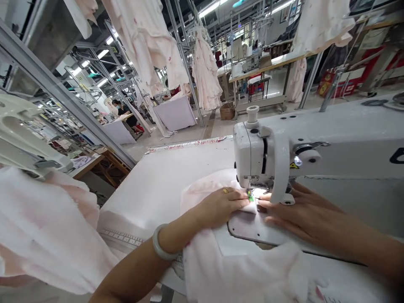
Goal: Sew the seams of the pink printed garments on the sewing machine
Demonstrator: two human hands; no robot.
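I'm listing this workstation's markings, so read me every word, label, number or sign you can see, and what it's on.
"PITIAN", in red, on the tape along the table's far edge; its first letter is unclear.
Perhaps "6", a black mark cut off by the picture's edge, on the sewing machine.
Yellow warning triangle, wordless as far as I can tell, same machine.
Ruler strip: numbers too small.
Red box: print too blurred.
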